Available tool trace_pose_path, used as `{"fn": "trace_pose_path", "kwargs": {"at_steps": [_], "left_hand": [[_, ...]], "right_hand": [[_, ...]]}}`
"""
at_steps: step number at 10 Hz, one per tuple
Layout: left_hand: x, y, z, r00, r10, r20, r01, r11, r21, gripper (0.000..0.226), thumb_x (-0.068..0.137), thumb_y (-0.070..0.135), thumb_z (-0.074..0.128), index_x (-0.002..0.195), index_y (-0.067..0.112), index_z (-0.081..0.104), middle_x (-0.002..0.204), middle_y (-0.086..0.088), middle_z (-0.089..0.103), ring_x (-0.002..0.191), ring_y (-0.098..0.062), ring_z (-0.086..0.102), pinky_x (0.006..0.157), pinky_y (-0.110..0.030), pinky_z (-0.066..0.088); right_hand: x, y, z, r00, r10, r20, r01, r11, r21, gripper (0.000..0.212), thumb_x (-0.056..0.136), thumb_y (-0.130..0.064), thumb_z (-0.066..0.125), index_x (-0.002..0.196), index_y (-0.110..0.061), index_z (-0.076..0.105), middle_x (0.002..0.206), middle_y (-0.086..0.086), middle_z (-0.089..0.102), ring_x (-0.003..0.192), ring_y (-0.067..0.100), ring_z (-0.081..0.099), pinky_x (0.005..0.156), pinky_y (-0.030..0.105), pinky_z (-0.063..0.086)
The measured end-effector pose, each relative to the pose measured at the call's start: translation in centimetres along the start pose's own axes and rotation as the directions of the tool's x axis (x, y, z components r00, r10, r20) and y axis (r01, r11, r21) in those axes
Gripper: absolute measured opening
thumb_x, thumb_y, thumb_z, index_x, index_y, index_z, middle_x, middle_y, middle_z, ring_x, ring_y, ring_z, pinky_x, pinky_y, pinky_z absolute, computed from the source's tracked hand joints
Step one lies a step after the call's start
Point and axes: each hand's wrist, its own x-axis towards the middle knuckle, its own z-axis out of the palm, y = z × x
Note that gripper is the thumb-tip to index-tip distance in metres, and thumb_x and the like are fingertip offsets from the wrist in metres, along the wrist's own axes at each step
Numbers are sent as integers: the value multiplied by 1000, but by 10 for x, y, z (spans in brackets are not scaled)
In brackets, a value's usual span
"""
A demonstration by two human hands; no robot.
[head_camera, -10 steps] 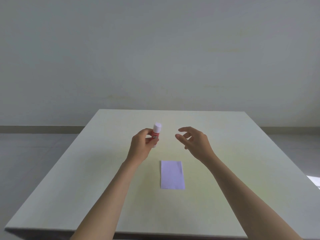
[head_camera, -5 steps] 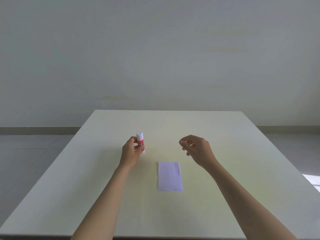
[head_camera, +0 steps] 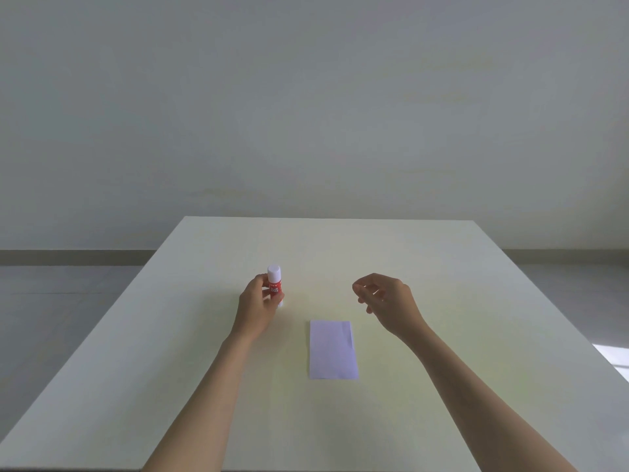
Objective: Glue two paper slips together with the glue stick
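A red glue stick (head_camera: 274,283) with a white cap stands upright on the pale table (head_camera: 170,335), left of centre. My left hand (head_camera: 257,306) is wrapped around its lower body from the near side. A white paper slip (head_camera: 333,349) lies flat in the middle of the table, with the edge of a second slip showing along its right side. My right hand (head_camera: 388,301) hovers above and to the right of the paper, fingers loosely curled and holding nothing.
The table's far edge (head_camera: 326,218) meets a plain grey wall. Grey floor shows to the left and right of the table. A bright patch of light lies on the floor at the right edge (head_camera: 616,357).
My left hand has carried the capped glue stick leftward and down until it stands on the table. My right hand has drifted slightly right, its fingers curling in.
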Motion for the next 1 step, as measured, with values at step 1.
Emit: {"fn": "trace_pose_path", "kwargs": {"at_steps": [1], "left_hand": [[-3, 0, -5, 999, 16, -34, -15, 999, 40, 63, 82, 18, 68, 137, 15, 39, 133, -2, 47, 125, -17, 45, 101, -31, 38]], "right_hand": [[-2, 0, 5, 997, -34, -74, 31, 998, -47, 15, 90, -22, 58, 89, -14, 71, 74, -5, 66, 63, 13, 58, 63, 23, 44]]}}
